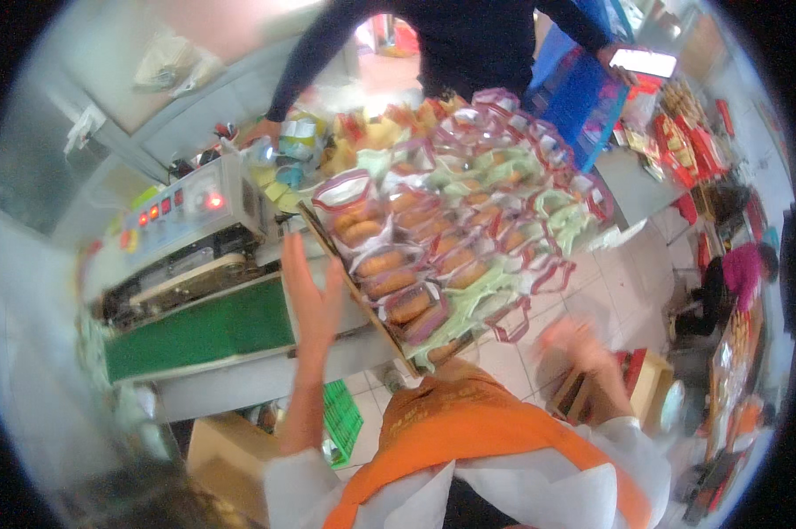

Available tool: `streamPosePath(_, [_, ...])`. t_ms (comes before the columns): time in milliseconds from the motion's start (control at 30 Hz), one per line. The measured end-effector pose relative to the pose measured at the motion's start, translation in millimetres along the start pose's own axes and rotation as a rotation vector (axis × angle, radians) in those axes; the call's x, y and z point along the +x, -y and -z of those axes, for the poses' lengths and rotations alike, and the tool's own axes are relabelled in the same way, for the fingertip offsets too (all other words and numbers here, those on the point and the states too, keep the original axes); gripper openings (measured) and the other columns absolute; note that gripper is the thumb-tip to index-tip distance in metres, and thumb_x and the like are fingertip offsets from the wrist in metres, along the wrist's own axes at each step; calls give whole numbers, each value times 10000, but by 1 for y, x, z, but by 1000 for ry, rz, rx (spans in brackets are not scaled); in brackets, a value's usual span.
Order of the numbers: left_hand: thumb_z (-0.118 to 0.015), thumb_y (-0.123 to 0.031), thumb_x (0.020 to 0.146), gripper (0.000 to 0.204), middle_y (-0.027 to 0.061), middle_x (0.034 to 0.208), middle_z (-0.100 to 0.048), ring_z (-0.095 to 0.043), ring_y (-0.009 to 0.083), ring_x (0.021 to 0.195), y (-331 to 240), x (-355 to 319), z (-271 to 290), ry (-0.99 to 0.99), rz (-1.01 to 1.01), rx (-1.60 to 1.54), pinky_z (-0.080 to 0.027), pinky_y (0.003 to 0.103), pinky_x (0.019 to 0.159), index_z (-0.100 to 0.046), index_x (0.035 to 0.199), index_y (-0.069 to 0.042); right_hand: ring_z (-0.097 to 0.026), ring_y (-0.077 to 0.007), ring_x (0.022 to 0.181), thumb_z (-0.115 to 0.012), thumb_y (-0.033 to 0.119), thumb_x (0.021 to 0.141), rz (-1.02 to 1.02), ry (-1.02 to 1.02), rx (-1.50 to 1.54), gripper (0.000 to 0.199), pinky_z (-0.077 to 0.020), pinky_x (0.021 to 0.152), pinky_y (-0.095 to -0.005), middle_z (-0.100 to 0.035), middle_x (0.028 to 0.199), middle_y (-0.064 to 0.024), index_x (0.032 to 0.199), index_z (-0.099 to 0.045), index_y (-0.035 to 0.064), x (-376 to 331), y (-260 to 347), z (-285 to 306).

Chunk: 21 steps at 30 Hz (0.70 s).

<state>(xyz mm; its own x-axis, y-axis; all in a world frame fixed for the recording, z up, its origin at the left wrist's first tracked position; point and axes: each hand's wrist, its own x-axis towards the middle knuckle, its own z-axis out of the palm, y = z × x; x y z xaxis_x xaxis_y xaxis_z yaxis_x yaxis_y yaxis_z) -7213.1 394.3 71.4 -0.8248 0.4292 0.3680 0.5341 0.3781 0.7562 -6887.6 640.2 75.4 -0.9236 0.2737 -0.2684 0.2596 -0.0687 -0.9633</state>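
My left hand (pixel 314 295) is raised with its fingers stretched and the thumb apart, holding nothing. It is beside the left edge of a shallow tray (pixel 355 284) filled with clear bags of round brown baked goods (pixel 384 262), trimmed in purplish red or pale green. My right hand (pixel 579 344), blurred by motion, hovers over the floor to the right of the tray's near end. Its fingers look stretched out, and nothing shows in them. An orange apron (pixel 468 423) covers my front, close to the tray's near corner.
On the left stands a bag-sealing machine (pixel 182 212) with red lights and a green conveyor belt (pixel 204 331). Across the tray, a person in dark clothes (pixel 477 44) holds a phone (pixel 643 63). Cardboard boxes (pixel 230 454) and a green crate (pixel 342 419) sit below. Another person (pixel 740 275) is at far right.
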Motion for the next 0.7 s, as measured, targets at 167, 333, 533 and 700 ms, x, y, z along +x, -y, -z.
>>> streamPosePath(167, [-518,-165,758,681,185,1353,-186,-172,279,1260,-40,-109,-34,131,404,-422,-138,354,1025,-162,1307,23,-471,-84,833,-416,313,885,309,-973,213,271,-394,661,-218,-520,960,15,1015,-511,95,65,4,191])
streamPosePath(333, [-449,-133,807,607,179,1351,-192,-233,254,1228,-78,-117,-54,49,476,-776,-189,317,1000,-149,1309,31,-477,-139,953,-478,236,841,279,-293,404,459,-433,703,-213,-448,1183,-61,1233,-360,29,141,-92,321])
streamPosePath(533, [-349,-188,860,467,188,1228,-394,-392,229,1120,-68,-86,-46,-173,396,-458,-289,315,941,-294,1257,52,-481,-205,983,-496,207,813,357,-476,-47,461,-412,797,-294,-479,1142,-107,1215,-372,20,125,-112,279])
streamPosePath(700, [-313,-238,887,398,151,1032,-564,-530,207,949,-10,6,-43,-189,227,-428,-377,321,851,-479,1131,30,-484,-259,1009,-511,183,790,712,-455,-547,463,-394,874,-363,-504,1108,-145,1200,-383,12,74,-90,182])
